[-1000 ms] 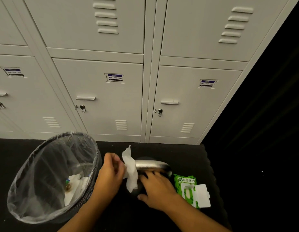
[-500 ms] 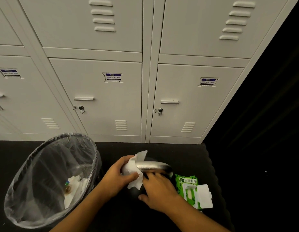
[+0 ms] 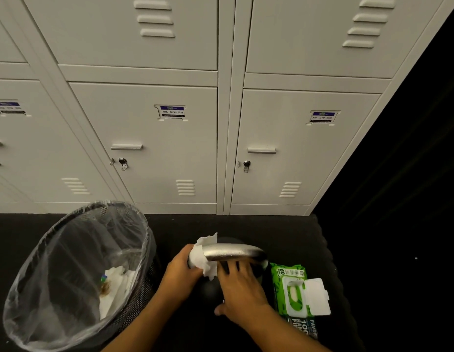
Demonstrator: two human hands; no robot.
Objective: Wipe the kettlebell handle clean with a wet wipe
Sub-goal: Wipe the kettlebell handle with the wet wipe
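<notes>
Grey lockers (image 3: 155,138) across the far side, rising from the back edge of the black floor mat (image 3: 292,232). Near the mat's left edge, a mesh waste bin (image 3: 76,273) lined with clear plastic, crumpled white tissue lying at its bottom. Toward the mat's front, between bin and wipes, a dark kettlebell (image 3: 210,290), its body barely separable from the black mat, with its silver kettlebell handle (image 3: 233,251) on top running left to right. Just right of the kettlebell, near the mat's right edge, a green wet wipe pack (image 3: 292,290), white flap lid standing open. Left hand (image 3: 181,271) clenched around the handle's left end through a white wet wipe (image 3: 201,257), a corner of wipe sticking up behind the bar and another hanging below. Right hand (image 3: 240,290) spread flat on the kettlebell body, fingers (image 3: 231,266) reaching under the handle, gripping nothing.
</notes>
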